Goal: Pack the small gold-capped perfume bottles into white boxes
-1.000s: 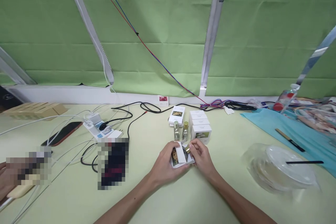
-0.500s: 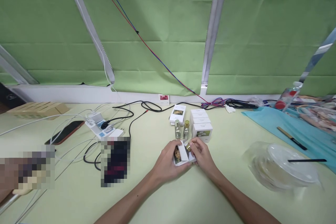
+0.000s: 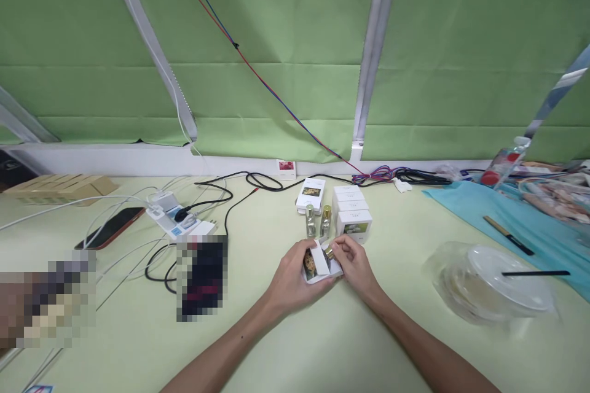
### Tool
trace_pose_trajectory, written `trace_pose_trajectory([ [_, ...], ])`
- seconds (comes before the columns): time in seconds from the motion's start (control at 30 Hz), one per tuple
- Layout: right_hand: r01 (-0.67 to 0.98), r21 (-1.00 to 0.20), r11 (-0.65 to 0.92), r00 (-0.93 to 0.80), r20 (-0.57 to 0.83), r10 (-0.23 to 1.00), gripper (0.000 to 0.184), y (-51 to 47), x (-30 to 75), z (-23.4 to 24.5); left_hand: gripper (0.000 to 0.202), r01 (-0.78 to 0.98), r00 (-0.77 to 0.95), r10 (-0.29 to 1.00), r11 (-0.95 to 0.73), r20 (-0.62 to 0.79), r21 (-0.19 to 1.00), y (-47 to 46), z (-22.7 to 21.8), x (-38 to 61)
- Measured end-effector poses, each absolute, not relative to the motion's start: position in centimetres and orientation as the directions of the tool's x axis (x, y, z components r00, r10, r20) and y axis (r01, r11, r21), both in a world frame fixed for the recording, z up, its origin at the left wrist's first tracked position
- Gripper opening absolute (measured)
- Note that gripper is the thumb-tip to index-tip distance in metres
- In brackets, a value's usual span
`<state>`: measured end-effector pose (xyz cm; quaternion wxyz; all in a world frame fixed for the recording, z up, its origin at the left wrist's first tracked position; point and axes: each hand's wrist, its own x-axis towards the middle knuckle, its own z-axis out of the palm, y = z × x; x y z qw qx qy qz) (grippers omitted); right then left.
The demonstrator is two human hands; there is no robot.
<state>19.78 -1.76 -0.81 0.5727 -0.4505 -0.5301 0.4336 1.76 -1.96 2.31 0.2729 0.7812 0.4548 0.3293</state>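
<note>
My left hand [image 3: 286, 279] is closed around a small white box [image 3: 317, 263] with a yellow-flower picture on it. At the box's open side, my right hand [image 3: 356, 263] pinches a small gold-capped glass bottle [image 3: 329, 252]. Most of that bottle is hidden by the box and fingers. Two more little glass bottles stand just beyond the hands: one with a pale greenish cap [image 3: 310, 221], the other with a gold cap [image 3: 326, 222]. Right of them is a row of several white boxes [image 3: 354, 225], and behind them lie flat white boxes [image 3: 311, 195].
A power strip [image 3: 177, 221] with tangled cables and a phone [image 3: 110, 228] lie on the left. To the right are a bagged, lidded plastic container [image 3: 502, 282], a knife [image 3: 509, 235] on blue cloth [image 3: 456, 198], and a bottle [image 3: 506, 161]. Blurred areas cover things at left.
The whole view has shifted slightly. Both hands keep their hold on the box and the gold-capped bottle, with little visible movement between them.
</note>
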Motion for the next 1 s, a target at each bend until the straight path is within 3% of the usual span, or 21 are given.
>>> trace_pose_trajectory([
  [1.0, -0.004, -0.975, 0.223, 0.049, 0.222, 0.974, 0.034, -1.62, 20.17, -1.38, 0.059, 0.526, 0.312, 0.906, -0.414, 0.285, 0.743, -2.15, 2.32, 2.12],
])
